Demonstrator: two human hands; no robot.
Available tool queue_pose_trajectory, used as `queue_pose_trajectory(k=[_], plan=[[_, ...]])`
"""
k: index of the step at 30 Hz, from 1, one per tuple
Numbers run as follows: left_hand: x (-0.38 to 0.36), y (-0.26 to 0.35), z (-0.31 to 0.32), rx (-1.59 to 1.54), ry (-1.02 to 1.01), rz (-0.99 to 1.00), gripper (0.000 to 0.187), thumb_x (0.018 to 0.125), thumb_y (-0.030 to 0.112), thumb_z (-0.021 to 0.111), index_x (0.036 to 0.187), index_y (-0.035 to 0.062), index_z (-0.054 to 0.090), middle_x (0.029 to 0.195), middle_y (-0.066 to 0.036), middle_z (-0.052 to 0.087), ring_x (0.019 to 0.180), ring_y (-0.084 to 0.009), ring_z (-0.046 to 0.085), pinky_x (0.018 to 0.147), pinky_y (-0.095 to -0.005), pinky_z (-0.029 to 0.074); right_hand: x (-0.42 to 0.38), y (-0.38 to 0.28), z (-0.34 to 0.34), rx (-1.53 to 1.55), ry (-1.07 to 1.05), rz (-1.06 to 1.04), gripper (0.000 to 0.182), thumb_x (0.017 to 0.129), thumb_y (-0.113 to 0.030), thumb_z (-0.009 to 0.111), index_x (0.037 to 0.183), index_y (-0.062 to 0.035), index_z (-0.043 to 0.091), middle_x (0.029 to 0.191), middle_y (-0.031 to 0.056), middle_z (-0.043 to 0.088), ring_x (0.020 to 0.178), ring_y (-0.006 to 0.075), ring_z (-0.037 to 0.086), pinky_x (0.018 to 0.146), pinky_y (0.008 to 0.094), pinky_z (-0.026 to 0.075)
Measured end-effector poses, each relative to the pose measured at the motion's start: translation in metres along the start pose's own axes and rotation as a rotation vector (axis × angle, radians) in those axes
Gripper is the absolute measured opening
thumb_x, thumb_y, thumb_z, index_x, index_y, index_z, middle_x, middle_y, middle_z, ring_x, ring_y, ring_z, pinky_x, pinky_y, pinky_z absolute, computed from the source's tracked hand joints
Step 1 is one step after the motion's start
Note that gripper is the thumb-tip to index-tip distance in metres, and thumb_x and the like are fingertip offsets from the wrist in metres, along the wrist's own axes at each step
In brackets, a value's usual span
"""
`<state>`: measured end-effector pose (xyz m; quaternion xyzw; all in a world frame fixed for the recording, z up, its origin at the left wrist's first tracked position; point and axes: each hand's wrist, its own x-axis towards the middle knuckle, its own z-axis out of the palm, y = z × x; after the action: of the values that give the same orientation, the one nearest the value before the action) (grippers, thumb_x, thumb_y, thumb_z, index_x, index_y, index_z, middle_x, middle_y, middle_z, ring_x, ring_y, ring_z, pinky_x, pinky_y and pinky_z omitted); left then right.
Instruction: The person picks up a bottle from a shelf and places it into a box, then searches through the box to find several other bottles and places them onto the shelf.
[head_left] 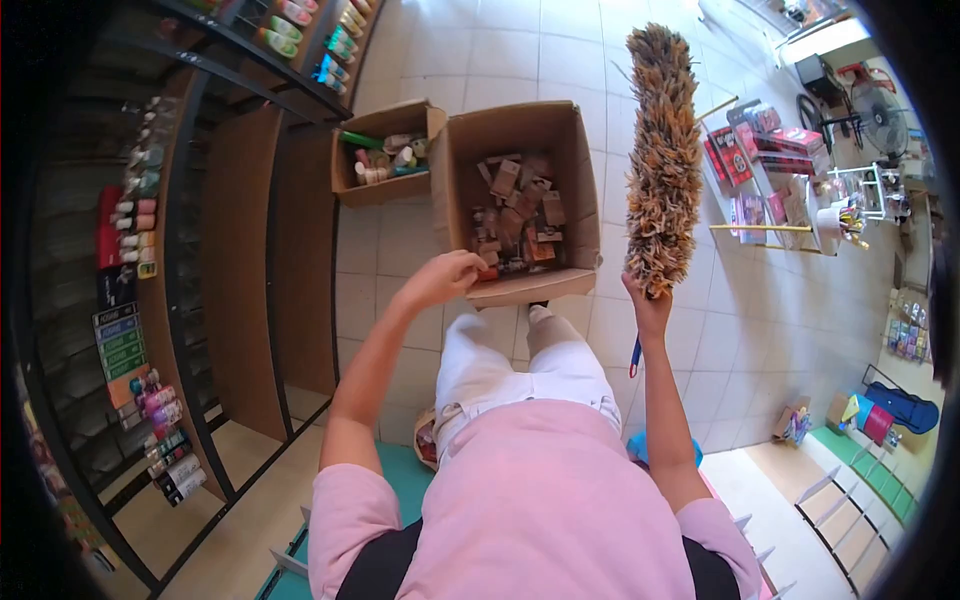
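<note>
My right hand (652, 302) is wrapped round the handle of a feather duster (664, 160), whose long brown plume points away from me. The blue end of its handle shows below my fist. My left hand (452, 276) is at the near left corner of a large open cardboard box (588, 200), its fingers pinched on a small orange-red item (488, 274). What kind of item this is, I cannot make out. Inside the box lie several small packaged goods (520, 205) in a loose heap.
A smaller cardboard box (345, 185) with bottles and tubes adjoins the large box on the left. Dark-framed shelves (190, 250) with cosmetics stand along my left. A wire rack (770, 190) with packages and a fan (882, 115) are at the right, on the tiled floor (500, 60).
</note>
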<state>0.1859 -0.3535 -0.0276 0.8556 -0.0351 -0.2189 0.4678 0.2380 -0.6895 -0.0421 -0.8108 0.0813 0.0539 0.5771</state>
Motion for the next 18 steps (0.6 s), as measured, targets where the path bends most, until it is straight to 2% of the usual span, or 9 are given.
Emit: queue_pose_trajectory(k=[3, 6, 9, 10, 13, 14, 16, 17, 18], plan=[[0.056, -0.026, 0.049, 0.232, -0.161, 0.040, 0.020, 0.074, 0.016, 0.049, 0.091, 0.0059, 0.053, 0.087, -0.011, 0.052, 0.082, -0.0263, 0.051, 0.071, -0.0325, 0.042, 0.034, 0.020, 0.011, -0.103, 0.010, 0.011, 0.040, 0.059, -0.024, 0.073, 0.085, 0.0016, 0.054, 0.080, 0.0063, 0.059, 0.073, 0.0141, 0.053, 0.068, 0.0255, 0.041], [0.094, -0.041, 0.075, 0.239, -0.254, -0.107, 0.022, 0.073, 0.018, 0.049, 0.090, 0.0067, 0.054, 0.091, -0.012, 0.052, 0.085, -0.0297, 0.050, 0.072, -0.0359, 0.041, 0.060, 0.025, 0.037, -0.169, -0.025, 0.042, 0.043, 0.057, -0.025, 0.074, 0.084, 0.0018, 0.054, 0.080, 0.0069, 0.059, 0.073, 0.0139, 0.053, 0.068, 0.0249, 0.042], [0.128, -0.088, 0.094, 0.255, -0.334, -0.149, 0.023, 0.071, 0.019, 0.051, 0.090, 0.0068, 0.055, 0.090, -0.012, 0.053, 0.085, -0.0282, 0.050, 0.072, -0.0351, 0.041, 0.078, 0.044, 0.072, -0.102, -0.061, 0.081, 0.037, 0.059, -0.021, 0.072, 0.084, 0.0005, 0.055, 0.081, 0.0063, 0.058, 0.070, 0.0136, 0.053, 0.066, 0.0239, 0.041], [0.137, -0.100, 0.094, 0.148, -0.325, -0.241, 0.023, 0.068, 0.018, 0.054, 0.088, 0.0062, 0.055, 0.089, -0.014, 0.054, 0.086, -0.0283, 0.050, 0.072, -0.0350, 0.041, 0.083, 0.056, 0.083, -0.109, -0.056, 0.072, 0.034, 0.060, -0.018, 0.072, 0.083, 0.0005, 0.054, 0.077, 0.0045, 0.057, 0.066, 0.0124, 0.051, 0.063, 0.0241, 0.041], [0.156, -0.140, 0.097, -0.001, -0.166, -0.419, 0.029, 0.066, 0.017, 0.056, 0.092, 0.0061, 0.053, 0.090, -0.016, 0.054, 0.084, -0.0308, 0.052, 0.071, -0.0359, 0.042, 0.091, 0.091, 0.101, -0.076, 0.042, 0.117, 0.032, 0.062, -0.015, 0.070, 0.083, 0.0010, 0.052, 0.072, 0.0020, 0.053, 0.062, 0.0113, 0.048, 0.059, 0.0245, 0.040], [0.164, -0.151, 0.100, -0.012, -0.113, -0.451, 0.031, 0.065, 0.017, 0.057, 0.094, 0.0058, 0.052, 0.093, -0.017, 0.053, 0.086, -0.0315, 0.050, 0.072, -0.0366, 0.041, 0.093, 0.102, 0.097, -0.050, 0.012, 0.244, 0.033, 0.063, -0.012, 0.066, 0.089, 0.0024, 0.052, 0.082, 0.0070, 0.056, 0.075, 0.0152, 0.051, 0.070, 0.0270, 0.040], [0.179, -0.173, 0.113, -0.027, -0.007, -0.520, 0.036, 0.064, 0.018, 0.059, 0.097, 0.0053, 0.050, 0.098, -0.019, 0.050, 0.090, -0.0330, 0.048, 0.073, -0.0381, 0.041, 0.092, 0.116, 0.093, -0.078, 0.037, 0.193, 0.033, 0.064, -0.013, 0.067, 0.087, 0.0020, 0.049, 0.078, 0.0045, 0.052, 0.069, 0.0132, 0.047, 0.063, 0.0250, 0.040], [0.188, -0.180, 0.120, -0.018, 0.080, -0.475, 0.040, 0.063, 0.019, 0.061, 0.099, 0.0051, 0.048, 0.102, -0.019, 0.047, 0.093, -0.0335, 0.046, 0.075, -0.0387, 0.040, 0.089, 0.120, 0.093, -0.088, 0.052, 0.163, 0.033, 0.064, -0.013, 0.067, 0.087, 0.0017, 0.048, 0.076, 0.0033, 0.050, 0.066, 0.0122, 0.046, 0.060, 0.0241, 0.039], [0.200, -0.188, 0.128, -0.006, 0.172, -0.425, 0.045, 0.063, 0.020, 0.062, 0.101, 0.0050, 0.046, 0.105, -0.019, 0.045, 0.096, -0.0341, 0.044, 0.076, -0.0392, 0.038, 0.090, 0.107, 0.093, -0.068, 0.022, 0.219, 0.039, 0.065, -0.014, 0.066, 0.094, 0.0029, 0.047, 0.089, 0.0064, 0.050, 0.079, 0.0147, 0.046, 0.071, 0.0244, 0.038]])
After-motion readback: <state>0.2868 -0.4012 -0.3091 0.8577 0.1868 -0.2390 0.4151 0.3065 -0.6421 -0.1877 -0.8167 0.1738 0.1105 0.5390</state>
